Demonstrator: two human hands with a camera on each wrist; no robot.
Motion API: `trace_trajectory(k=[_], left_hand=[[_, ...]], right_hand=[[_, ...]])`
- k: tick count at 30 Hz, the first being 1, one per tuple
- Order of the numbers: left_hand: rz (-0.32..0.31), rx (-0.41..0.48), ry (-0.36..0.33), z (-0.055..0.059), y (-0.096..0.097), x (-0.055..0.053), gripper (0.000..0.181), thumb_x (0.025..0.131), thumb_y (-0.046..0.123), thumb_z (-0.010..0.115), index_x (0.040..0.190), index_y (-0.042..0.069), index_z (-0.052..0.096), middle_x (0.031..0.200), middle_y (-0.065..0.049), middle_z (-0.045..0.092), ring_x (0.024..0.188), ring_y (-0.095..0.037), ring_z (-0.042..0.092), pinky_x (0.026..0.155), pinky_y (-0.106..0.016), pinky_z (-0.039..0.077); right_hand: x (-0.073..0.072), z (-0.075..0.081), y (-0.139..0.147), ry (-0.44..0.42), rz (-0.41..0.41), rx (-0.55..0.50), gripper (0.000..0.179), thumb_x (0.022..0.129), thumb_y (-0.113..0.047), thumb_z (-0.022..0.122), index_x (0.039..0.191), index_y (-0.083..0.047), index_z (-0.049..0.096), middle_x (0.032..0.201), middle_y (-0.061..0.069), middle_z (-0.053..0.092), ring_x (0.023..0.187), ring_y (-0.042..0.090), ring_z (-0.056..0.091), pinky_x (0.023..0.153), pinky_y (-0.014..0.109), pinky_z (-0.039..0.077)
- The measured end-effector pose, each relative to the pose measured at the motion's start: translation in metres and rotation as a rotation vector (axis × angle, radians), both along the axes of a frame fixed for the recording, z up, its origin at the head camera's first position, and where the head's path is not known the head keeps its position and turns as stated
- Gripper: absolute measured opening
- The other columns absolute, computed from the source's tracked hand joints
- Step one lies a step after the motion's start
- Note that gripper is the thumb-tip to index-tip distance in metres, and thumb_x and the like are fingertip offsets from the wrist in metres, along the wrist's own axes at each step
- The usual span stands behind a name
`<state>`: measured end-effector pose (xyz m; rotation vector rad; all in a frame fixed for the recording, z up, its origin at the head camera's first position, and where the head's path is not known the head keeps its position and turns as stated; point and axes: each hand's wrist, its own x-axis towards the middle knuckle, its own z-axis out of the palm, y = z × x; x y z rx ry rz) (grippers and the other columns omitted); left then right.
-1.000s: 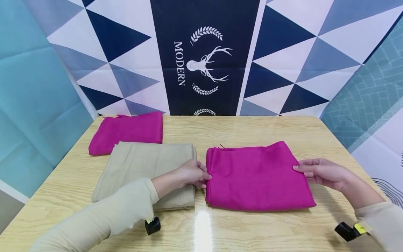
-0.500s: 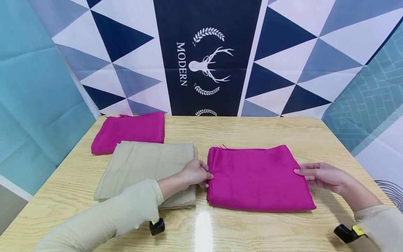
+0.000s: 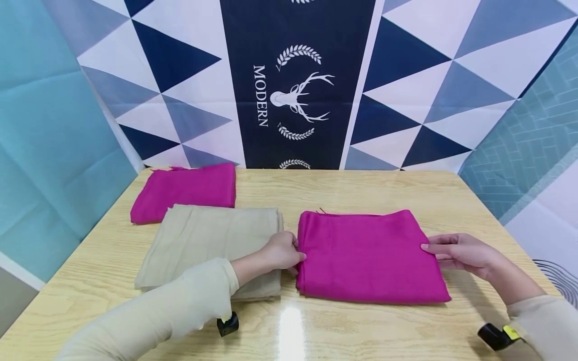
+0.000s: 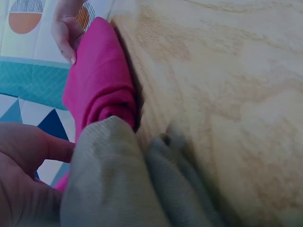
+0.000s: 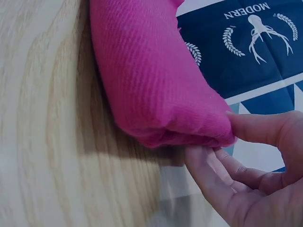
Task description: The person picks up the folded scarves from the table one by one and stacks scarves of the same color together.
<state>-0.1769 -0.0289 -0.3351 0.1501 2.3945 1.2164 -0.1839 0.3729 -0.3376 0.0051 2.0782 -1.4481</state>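
Left grip (image 3: 282, 250) and right grip (image 3: 467, 253) pinch opposite ends of the magenta cloth (image 3: 366, 258) nearest the tabletop's (image 3: 384, 331) right edge. Its folding looks done; letting go seems left.

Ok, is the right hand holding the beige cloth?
No, the right hand pinches the nearer magenta cloth at its right end, thumb on top.

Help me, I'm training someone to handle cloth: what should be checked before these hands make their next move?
1. Right hand pinching the front pink cloth at its right edge: ok, thumb above, fingers below.
2. Left hand on its left edge: ok, thumb against the fabric.
3. Loose thread tucked in: not ok, it sticks up at the far edge.
4. Gap to the beige cloth: ok, narrow.
5. Beige cloth not touching the rear pink cloth: cannot tell.
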Motion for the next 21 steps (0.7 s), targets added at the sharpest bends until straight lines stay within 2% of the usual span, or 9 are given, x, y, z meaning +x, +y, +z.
trace_trajectory(k=[4, 6, 9, 12, 15, 18, 21], left_hand=[[-0.075, -0.083, 0.054, 0.009, -0.002, 0.001, 0.016, 0.088, 0.008, 0.067, 0.092, -0.005, 0.058, 0.077, -0.013, 0.066, 0.065, -0.024, 0.071, 0.063, -0.024, 0.055], [-0.102, -0.105, 0.079, 0.014, -0.004, 0.0, 0.016, 0.087, 0.009, 0.068, 0.092, -0.004, 0.059, 0.075, -0.013, 0.067, 0.066, -0.022, 0.07, 0.059, -0.022, 0.051], [-0.138, -0.119, 0.105, 0.021, -0.01, -0.001, 0.017, 0.088, 0.012, 0.068, 0.093, -0.002, 0.059, 0.075, -0.013, 0.069, 0.068, -0.021, 0.07, 0.057, -0.02, 0.045], [-0.179, -0.111, 0.133, 0.029, -0.016, -0.004, 0.019, 0.089, 0.014, 0.067, 0.098, 0.0, 0.06, 0.079, -0.014, 0.071, 0.069, -0.022, 0.069, 0.058, -0.021, 0.046], [-0.228, -0.095, 0.165, 0.037, -0.024, -0.008, 0.022, 0.089, 0.016, 0.067, 0.104, 0.0, 0.062, 0.084, -0.011, 0.071, 0.07, -0.017, 0.066, 0.062, -0.021, 0.048], [-0.293, -0.078, 0.215, 0.039, -0.031, -0.012, 0.025, 0.089, 0.016, 0.066, 0.108, 0.0, 0.065, 0.089, -0.006, 0.071, 0.076, -0.009, 0.063, 0.069, -0.021, 0.049], [-0.335, -0.061, 0.253, 0.038, -0.038, -0.017, 0.025, 0.089, 0.014, 0.064, 0.11, 0.0, 0.065, 0.093, -0.007, 0.072, 0.08, -0.008, 0.062, 0.071, -0.019, 0.05]], right_hand=[[0.003, 0.011, -0.007, 0.103, -0.042, 0.194, 0.043, 0.097, -0.021, 0.057, 0.124, 0.012, 0.052, 0.093, -0.01, 0.068, 0.083, 0.002, 0.068, 0.078, 0.027, 0.059], [0.004, 0.017, -0.012, 0.172, -0.069, 0.282, 0.054, 0.095, -0.022, 0.059, 0.128, 0.018, 0.046, 0.093, -0.006, 0.07, 0.079, 0.001, 0.068, 0.076, 0.027, 0.059], [0.006, 0.023, -0.02, 0.284, -0.097, 0.418, 0.057, 0.094, -0.027, 0.062, 0.127, 0.017, 0.048, 0.094, 0.002, 0.073, 0.074, 0.0, 0.068, 0.071, 0.023, 0.058], [0.006, 0.029, -0.029, 0.409, -0.091, 0.541, 0.055, 0.093, -0.033, 0.062, 0.124, 0.012, 0.054, 0.095, 0.011, 0.074, 0.071, 0.001, 0.067, 0.066, 0.021, 0.055], [0.003, 0.032, -0.04, 0.544, -0.076, 0.648, 0.048, 0.092, -0.035, 0.064, 0.118, 0.005, 0.062, 0.095, 0.015, 0.073, 0.071, 0.0, 0.064, 0.062, 0.021, 0.05], [-0.001, 0.034, -0.05, 0.646, -0.062, 0.697, 0.04, 0.09, -0.033, 0.067, 0.111, 0.001, 0.067, 0.093, 0.015, 0.074, 0.075, 0.006, 0.065, 0.064, 0.024, 0.047], [-0.006, 0.035, -0.062, 0.683, -0.038, 0.692, 0.037, 0.088, -0.031, 0.069, 0.109, -0.001, 0.068, 0.094, 0.015, 0.074, 0.081, 0.016, 0.068, 0.067, 0.026, 0.046]])
